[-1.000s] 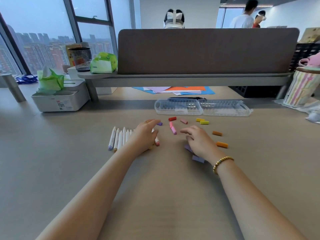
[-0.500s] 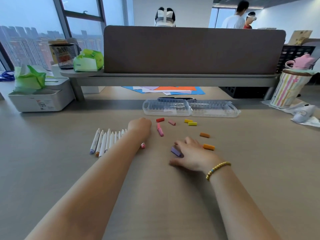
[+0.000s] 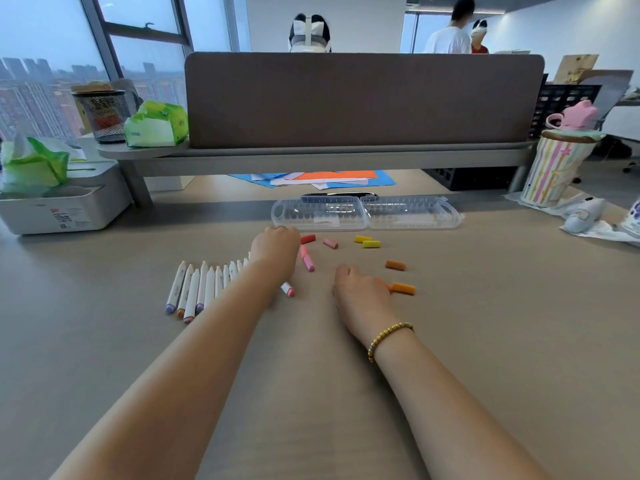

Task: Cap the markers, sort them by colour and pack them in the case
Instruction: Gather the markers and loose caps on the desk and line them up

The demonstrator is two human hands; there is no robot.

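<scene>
- Reaching mid-frame, left hand (image 3: pixel 275 247) lies over the markers (image 3: pixel 201 289); grip hidden, cannot tell.
- Right hand (image 3: pixel 360 292) curled, contents hidden; nearest the orange cap (image 3: pixel 403 288), just right.
- Markers' long axes run toward the case (image 3: pixel 367 213).

White markers (image 3: pixel 204 289) lying in a row, loose coloured caps (image 3: pixel 367 242) scattered nearby, clear case (image 3: pixel 367 213) lying open behind

Loose caps at frame centre are red (image 3: pixel 307 239), pink (image 3: pixel 330 243), yellow (image 3: pixel 371 243) and orange (image 3: pixel 403 288). The case (image 3: pixel 367 213) is clear. The cup (image 3: pixel 550 171) at right carries pastel stripes.
</scene>
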